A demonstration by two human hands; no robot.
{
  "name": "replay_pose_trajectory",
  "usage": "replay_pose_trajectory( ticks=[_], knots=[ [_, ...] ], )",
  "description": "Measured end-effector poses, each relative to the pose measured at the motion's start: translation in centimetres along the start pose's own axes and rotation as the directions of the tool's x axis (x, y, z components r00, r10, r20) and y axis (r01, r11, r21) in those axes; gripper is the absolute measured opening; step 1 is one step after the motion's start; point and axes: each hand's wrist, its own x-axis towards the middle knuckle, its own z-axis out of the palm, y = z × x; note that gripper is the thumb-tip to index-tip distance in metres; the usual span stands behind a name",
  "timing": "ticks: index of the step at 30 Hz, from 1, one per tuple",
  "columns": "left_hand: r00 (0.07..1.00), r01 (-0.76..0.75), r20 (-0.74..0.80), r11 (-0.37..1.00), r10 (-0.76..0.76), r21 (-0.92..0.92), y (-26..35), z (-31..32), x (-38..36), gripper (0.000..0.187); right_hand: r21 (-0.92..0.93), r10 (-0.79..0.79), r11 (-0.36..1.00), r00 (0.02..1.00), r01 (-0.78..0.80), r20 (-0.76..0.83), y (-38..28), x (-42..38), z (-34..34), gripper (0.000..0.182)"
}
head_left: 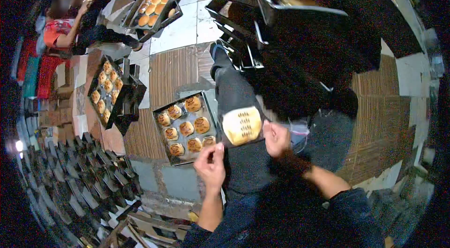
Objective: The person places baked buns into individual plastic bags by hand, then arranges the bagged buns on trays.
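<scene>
Two hands, approx. level, flank one browned bread (242, 126) w/ dark marks, above the lap (248, 166). L hand (211, 166): fingers pinched narrow nr its near-left corner. R hand (276, 139): fingers narrow at its right edge, blurry; can't tell if either grips clear film. Tray (161, 147) of buns (186, 128) sits to the left on the floor (173, 70). For good handling, imo: even height both sides, light pinch, no squashing the soft middle, min. tilt so it won't slide off.
</scene>
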Motion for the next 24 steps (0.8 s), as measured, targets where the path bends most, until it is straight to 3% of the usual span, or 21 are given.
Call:
replay_pose_trajectory(
  ticks=[1,2,4,5,6,7,8,9,10,11,12,14,16,17,18,20,21,22,24],
  knots=[
    [0.996,-0.087,-0.005,0.994,0.087,0.068,0.0,0.1,-0.9,0.01,-0.026,0.113,0.993,0.991,-0.112,0.078,1.0,-1.0,-0.4,0.036],
    [0.996,-0.093,0.006,0.994,0.092,0.065,0.5,-0.2,-1.5,0.01,-0.025,0.117,0.993,0.991,-0.116,0.066,0.9,-1.0,-1.5,0.036],
    [0.976,-0.208,-0.053,0.978,0.209,0.029,1.7,-1.1,-2.2,0.009,-0.098,-0.089,0.99,0.983,0.106,0.163,-1.2,0.8,-4.0,0.037],
    [0.974,-0.22,-0.038,0.975,0.221,0.04,2.0,-1.9,-1.7,0.009,-0.159,-0.209,0.965,0.978,0.208,0.011,-3.0,1.8,-4.9,0.035],
    [0.99,-0.13,-0.062,0.991,0.128,-0.026,3.0,-2.2,-1.0,0.012,-0.149,-0.094,0.983,0.992,0.105,0.079,-6.2,2.2,-6.1,0.021],
    [0.995,-0.082,-0.06,0.996,0.08,-0.041,3.9,-2.0,0.2,0.013,-0.109,-0.365,0.912,0.905,0.395,0.217,-8.1,3.0,-6.3,0.018],
    [0.998,-0.04,-0.051,0.998,0.037,-0.058,4.7,-1.9,1.5,0.015,-0.035,-0.599,0.764,0.73,0.644,0.329,-9.5,3.4,-6.0,0.03],
    [0.996,0.086,0.012,0.984,-0.085,-0.159,4.5,-1.6,2.6,0.016,-0.117,-0.585,0.715,0.681,0.689,0.44,-10.2,3.3,-5.0,0.045],
    [0.999,0.022,0.046,0.997,-0.019,-0.073,5.0,-1.5,3.9,0.019,-0.2,-0.552,0.651,0.638,0.732,0.537,-10.4,3.1,-3.9,0.06],
    [0.996,0.055,0.071,0.99,-0.046,-0.127,5.2,-1.3,4.6,0.022,-0.246,-0.441,0.677,0.649,0.694,0.619,-10.0,3.4,-3.0,0.068],
    [0.993,0.077,0.107,0.981,-0.059,-0.178,4.9,-0.9,5.5,0.026,-0.176,-0.428,0.749,0.67,0.639,0.606,-10.0,4.3,-2.7,0.063],
    [0.994,-0.092,0.036,0.949,0.108,-0.3,1.8,-0.9,7.2,0.032,-0.166,-0.265,0.862,0.706,0.478,0.657,-11.9,5.7,-4.4,0.063],
    [0.999,0.035,0.039,0.967,-0.026,-0.253,1.9,-2.3,7.0,0.034,-0.028,-0.329,0.892,0.691,0.451,0.644,-17.6,6.1,-8.9,0.064],
    [0.997,0.068,0.044,0.963,-0.058,-0.261,1.2,-2.6,7.1,0.031,0.045,-0.549,0.805,0.715,0.591,0.433,-19.3,5.7,-10.8,0.064],
    [0.993,0.114,0.05,0.958,-0.104,-0.264,0.5,-2.9,7.2,0.028,0.065,-0.591,0.785,0.712,0.617,0.378,-22.8,5.8,-13.6,0.065],
    [0.994,0.105,0.056,0.967,-0.094,-0.232,-0.9,-2.8,7.3,0.024,0.01,-0.768,0.601,0.574,0.799,0.285,-29.1,7.3,-18.8,0.064],
    [0.998,0.059,0.018,0.963,-0.057,-0.263,-3.0,-2.1,7.6,0.021,0.133,-0.647,0.762,0.734,0.634,0.209,-30.3,8.6,-20.0,0.064],
    [1.0,0.024,0.002,0.975,-0.024,-0.221,-2.4,-1.9,7.8,0.02,0.245,-0.559,0.822,0.81,0.515,0.175,-32.9,10.7,-20.7,0.058],
    [1.0,-0.03,0.001,0.988,0.031,-0.149,-2.1,-0.9,8.3,0.02,0.077,-0.44,0.898,0.878,0.434,0.19,-35.3,19.0,-23.0,0.047]
  ],
)
